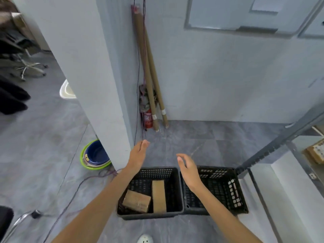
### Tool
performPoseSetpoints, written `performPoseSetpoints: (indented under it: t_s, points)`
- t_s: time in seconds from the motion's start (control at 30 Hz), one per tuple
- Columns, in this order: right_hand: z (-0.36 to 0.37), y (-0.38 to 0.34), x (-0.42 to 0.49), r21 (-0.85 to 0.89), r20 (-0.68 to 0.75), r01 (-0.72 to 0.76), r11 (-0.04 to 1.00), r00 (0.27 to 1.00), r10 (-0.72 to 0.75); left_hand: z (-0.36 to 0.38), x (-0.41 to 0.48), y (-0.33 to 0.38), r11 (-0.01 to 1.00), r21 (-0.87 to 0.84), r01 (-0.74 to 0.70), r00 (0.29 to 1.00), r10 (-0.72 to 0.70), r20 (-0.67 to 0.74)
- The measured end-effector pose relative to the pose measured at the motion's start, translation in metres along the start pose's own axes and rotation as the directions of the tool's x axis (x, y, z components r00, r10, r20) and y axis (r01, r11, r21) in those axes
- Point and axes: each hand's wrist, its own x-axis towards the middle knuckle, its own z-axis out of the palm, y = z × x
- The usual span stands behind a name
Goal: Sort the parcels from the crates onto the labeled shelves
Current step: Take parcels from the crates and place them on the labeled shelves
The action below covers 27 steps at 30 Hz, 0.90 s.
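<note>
Two black plastic crates stand side by side on the grey floor. The left crate (pixel 177 190) holds two cardboard parcels: a squat brown box (pixel 136 201) lying tilted at its left and a long flat box (pixel 158 196) leaning upright beside it. No parcel shows inside the right crate (pixel 233 192). My left hand (pixel 139 154) is stretched out above the far left corner of the left crate, fingers straight, holding nothing. My right hand (pixel 188 170) hovers over the gap between the crates, fingers relaxed and empty. A metal shelf (pixel 273 148) stands at the right with a parcel (pixel 315 151) on it.
A white pillar (pixel 98 85) rises just left of the crates. Cardboard tubes (pixel 150 81) and a red fire extinguisher (pixel 148 120) lean in the corner behind. Stacked basins (pixel 94 155) and loose cables (pixel 91 179) lie on the floor at left; an office chair (pixel 28 67) stands further back.
</note>
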Motion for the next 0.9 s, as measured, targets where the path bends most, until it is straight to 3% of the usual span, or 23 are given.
performPoseSetpoints:
  t_s: [0.23, 0.43, 0.57, 0.77, 0.9]
  points:
    - [0.085, 0.046, 0.018, 0.026, 0.169, -0.255, 0.966, 0.954, 0.248, -0.018, 0.014, -0.098, 0.966, 0.018, 0.257, 0.966, -0.257, 0.023]
    - [0.175, 0.146, 0.06, -0.082, 0.287, -0.405, 0.911, 0.865, 0.411, 0.004, 0.047, -0.25, 0.877, 0.032, 0.48, 0.877, -0.478, -0.045]
    - [0.249, 0.249, 0.093, -0.166, 0.309, -0.502, 0.849, 0.791, 0.529, 0.037, 0.077, -0.382, 0.837, 0.069, 0.543, 0.84, -0.539, -0.067]
    - [0.363, 0.408, 0.141, -0.288, 0.374, -0.593, 0.752, 0.654, 0.658, 0.091, 0.113, -0.559, 0.784, 0.159, 0.6, 0.787, -0.614, 0.055]
    - [0.43, 0.489, 0.172, -0.285, 0.466, -0.689, 0.666, 0.507, 0.725, 0.12, 0.124, -0.629, 0.79, 0.356, 0.5, 0.841, -0.541, 0.02]
